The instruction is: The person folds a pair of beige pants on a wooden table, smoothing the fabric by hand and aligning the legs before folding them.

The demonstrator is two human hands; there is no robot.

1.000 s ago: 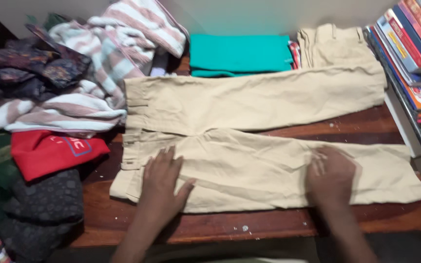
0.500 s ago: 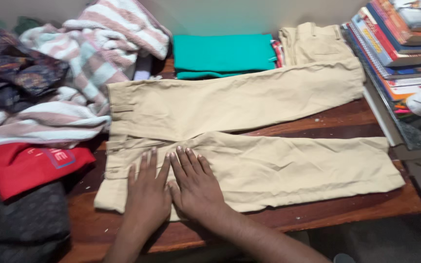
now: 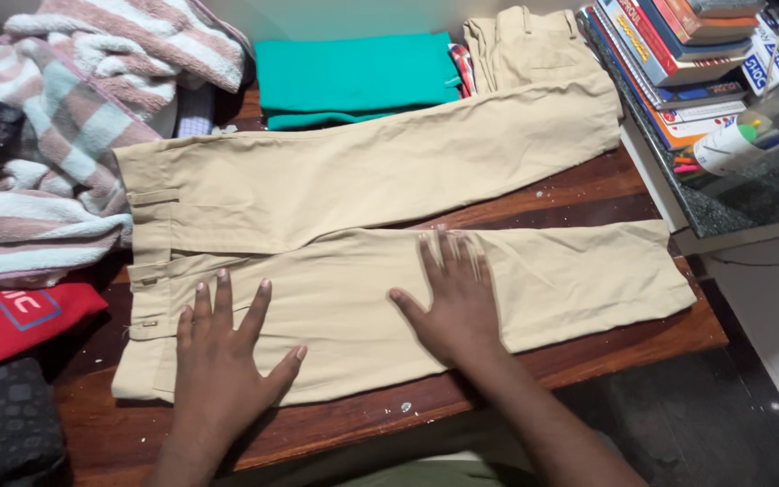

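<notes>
**A:** What does the head view show, looking down?

**B:** A pair of beige trousers [image 3: 380, 194] lies spread flat on a dark wooden table [image 3: 588, 194], waistband to the left, the two legs running to the right and parting slightly so a wedge of wood shows between them. Both of the person's hands rest on the leg nearer to them.

**A:** How are the hands placed?

**B:** The left hand [image 3: 223, 347] lies palm down with fingers spread wide, on the upper part of the near leg, just right of the waistband. It grips nothing; it only presses on the cloth. The right hand [image 3: 453, 302] is also flat and open, fingers stretched away from the person, on the middle of the same leg. Its fingertips look blurred. It holds nothing either. The trouser cloth runs under both palms, and the leg's hem lies well to the right of the right hand.

**A:** What lies around the trousers?

**B:** At the far edge, a folded teal garment [image 3: 353, 77] with another folded beige piece [image 3: 525, 45] beside it. To the left, a heap of pink, white and pale green striped towels [image 3: 65, 135], and below it a red garment [image 3: 11, 320] and a dark patterned one [image 3: 2, 424]. At the upper right, a stack of books [image 3: 669, 54] sits on a dark counter, with a clear bottle [image 3: 759, 122] lying beside them.
</notes>
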